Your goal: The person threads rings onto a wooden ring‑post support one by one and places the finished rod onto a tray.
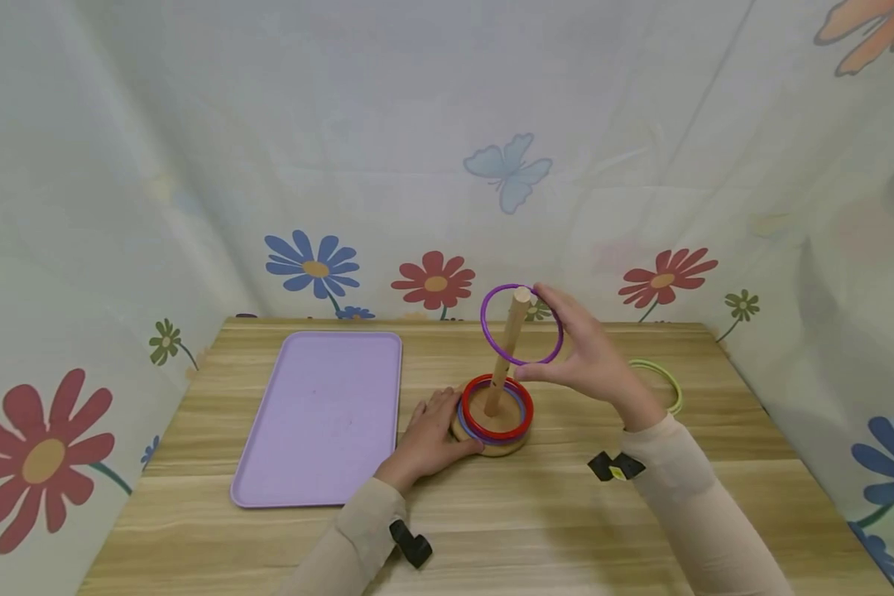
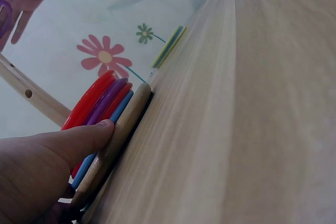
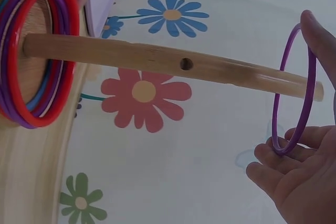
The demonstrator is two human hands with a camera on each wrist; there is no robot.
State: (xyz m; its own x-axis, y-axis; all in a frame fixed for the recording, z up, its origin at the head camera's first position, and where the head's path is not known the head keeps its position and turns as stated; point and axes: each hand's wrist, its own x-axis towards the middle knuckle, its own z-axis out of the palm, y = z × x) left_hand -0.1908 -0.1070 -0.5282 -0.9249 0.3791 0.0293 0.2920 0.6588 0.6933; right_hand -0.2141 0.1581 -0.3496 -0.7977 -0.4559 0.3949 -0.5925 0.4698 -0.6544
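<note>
My right hand (image 1: 584,352) holds a thin purple ring (image 3: 306,111) between thumb and fingers. The ring encircles the upper end of an upright wooden peg (image 3: 152,57), just below its tip. Down on the round wooden base (image 1: 505,449), a red ring (image 1: 531,407) lies on top of a stack around the peg's foot. Under it, purple, red and blue (image 2: 122,109) rings show edge-on in the left wrist view. My left hand (image 1: 435,434) grips the base from its left side, the thumb along the near edge against the rim; its other fingers are mostly hidden in the left wrist view.
A flat lilac tray (image 1: 316,418) lies on the wooden table (image 1: 536,530), left of the peg stand. Yellow-green rings (image 1: 679,393) rest on the table at the right, partly behind my right wrist. A flower-printed cloth (image 1: 372,165) hangs close behind the table and at its sides.
</note>
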